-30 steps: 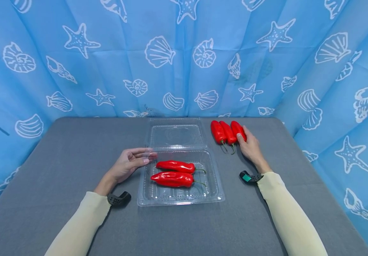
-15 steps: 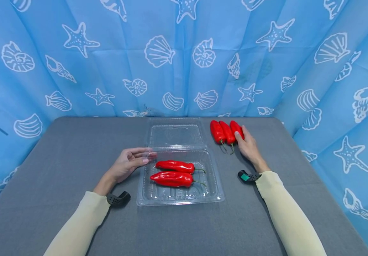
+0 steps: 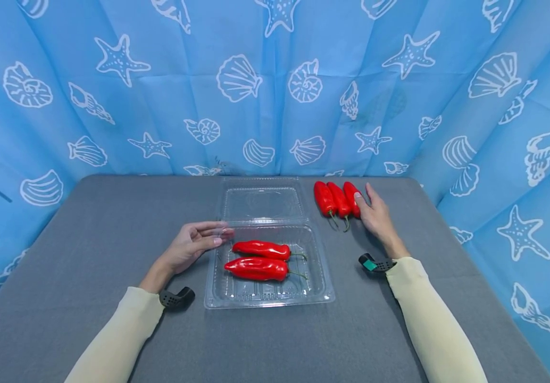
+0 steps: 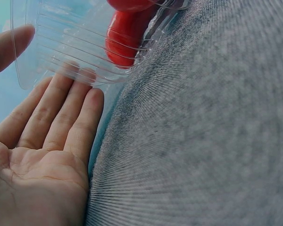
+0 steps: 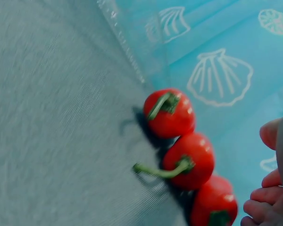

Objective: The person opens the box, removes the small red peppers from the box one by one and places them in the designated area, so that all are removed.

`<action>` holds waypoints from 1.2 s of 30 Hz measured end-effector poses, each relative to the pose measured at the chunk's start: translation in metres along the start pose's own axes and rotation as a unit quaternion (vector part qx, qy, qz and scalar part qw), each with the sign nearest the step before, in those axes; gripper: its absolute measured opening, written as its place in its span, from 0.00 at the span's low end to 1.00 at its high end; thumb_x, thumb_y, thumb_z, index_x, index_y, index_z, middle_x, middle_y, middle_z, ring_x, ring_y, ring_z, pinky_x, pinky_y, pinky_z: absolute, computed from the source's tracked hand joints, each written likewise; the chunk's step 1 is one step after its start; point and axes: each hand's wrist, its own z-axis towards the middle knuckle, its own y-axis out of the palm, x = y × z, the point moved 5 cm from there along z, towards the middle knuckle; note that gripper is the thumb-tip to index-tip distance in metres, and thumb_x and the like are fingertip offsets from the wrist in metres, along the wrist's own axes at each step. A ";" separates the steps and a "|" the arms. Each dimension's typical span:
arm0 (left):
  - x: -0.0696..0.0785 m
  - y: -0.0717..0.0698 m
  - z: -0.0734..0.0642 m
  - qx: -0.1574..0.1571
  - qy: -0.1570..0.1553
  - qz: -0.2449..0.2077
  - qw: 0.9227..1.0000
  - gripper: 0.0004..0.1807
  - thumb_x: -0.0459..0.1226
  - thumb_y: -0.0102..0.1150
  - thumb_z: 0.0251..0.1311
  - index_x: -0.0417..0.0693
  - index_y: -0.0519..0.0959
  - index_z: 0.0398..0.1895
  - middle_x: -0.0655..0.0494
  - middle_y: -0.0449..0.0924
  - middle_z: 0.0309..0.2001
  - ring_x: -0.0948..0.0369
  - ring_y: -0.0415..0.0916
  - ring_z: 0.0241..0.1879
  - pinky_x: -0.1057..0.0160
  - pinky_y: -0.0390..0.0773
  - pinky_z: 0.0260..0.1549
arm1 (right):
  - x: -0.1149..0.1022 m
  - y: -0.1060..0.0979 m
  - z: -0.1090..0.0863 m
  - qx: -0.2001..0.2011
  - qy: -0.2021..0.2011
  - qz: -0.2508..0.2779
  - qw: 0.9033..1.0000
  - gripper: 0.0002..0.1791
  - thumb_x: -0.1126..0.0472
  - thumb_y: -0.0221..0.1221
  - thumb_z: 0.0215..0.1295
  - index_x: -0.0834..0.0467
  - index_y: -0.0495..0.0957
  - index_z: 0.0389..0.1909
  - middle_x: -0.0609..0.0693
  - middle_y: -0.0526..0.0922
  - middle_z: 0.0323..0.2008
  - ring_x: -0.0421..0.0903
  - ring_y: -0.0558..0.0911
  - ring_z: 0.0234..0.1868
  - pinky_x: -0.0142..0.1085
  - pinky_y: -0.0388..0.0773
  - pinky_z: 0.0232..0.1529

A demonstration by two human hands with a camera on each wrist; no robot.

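Note:
In the head view my left hand (image 3: pixel 193 244) is at the left rim of a clear plastic clamshell container (image 3: pixel 270 305). Its fingers are extended; in the left wrist view the fingertips (image 4: pixel 87 75) lie against the ribbed side wall and the thumb is near the rim. Two long red peppers (image 3: pixel 261 249) lie side by side inside, green stems to the right. Right of the container, three more red peppers (image 3: pixel 324 199) sit in a row on the cloth, stems toward me. My right hand (image 3: pixel 375 215) is beside the rightmost pepper (image 3: pixel 351 197), thumb and fingers spread, holding nothing.
The container's hinged lid (image 3: pixel 263 202) lies folded back behind its base. A grey cloth (image 3: pixel 265 346) covers the table, and a blue curtain (image 3: pixel 179 96) with white shells and starfish hangs along its back edge and sides.
The rightmost pepper has shifted slightly left against its neighbour. My right hand's fingers have spread and come away from it. The left hand stays in place at the container.

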 end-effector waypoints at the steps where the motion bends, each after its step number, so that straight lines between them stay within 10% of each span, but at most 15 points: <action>1: 0.000 0.000 0.000 0.001 -0.001 0.000 1.000 0.31 0.28 0.59 0.66 0.21 0.63 0.68 0.35 0.77 0.62 0.57 0.78 0.61 0.63 0.75 0.61 | -0.003 -0.001 -0.001 -0.001 -0.005 -0.002 1.000 0.38 0.49 0.43 0.81 0.67 0.44 0.79 0.66 0.48 0.79 0.64 0.49 0.79 0.56 0.45 0.77; 20: -0.002 0.000 -0.002 0.000 0.002 -0.006 1.000 0.31 0.27 0.58 0.66 0.19 0.61 0.68 0.35 0.77 0.62 0.57 0.78 0.61 0.62 0.75 0.60 | -0.079 0.019 -0.028 -0.095 -0.102 0.004 0.990 0.37 0.54 0.52 0.77 0.65 0.52 0.79 0.67 0.58 0.75 0.65 0.60 0.73 0.61 0.61 0.70; 36: 0.000 0.000 -0.001 -0.001 0.005 -0.007 1.000 0.31 0.27 0.59 0.66 0.20 0.62 0.68 0.36 0.77 0.62 0.57 0.78 0.61 0.62 0.75 0.61 | -0.136 0.061 -0.080 -0.192 -0.224 0.069 0.953 0.39 0.59 0.61 0.70 0.62 0.57 0.78 0.59 0.62 0.76 0.59 0.62 0.75 0.60 0.60 0.72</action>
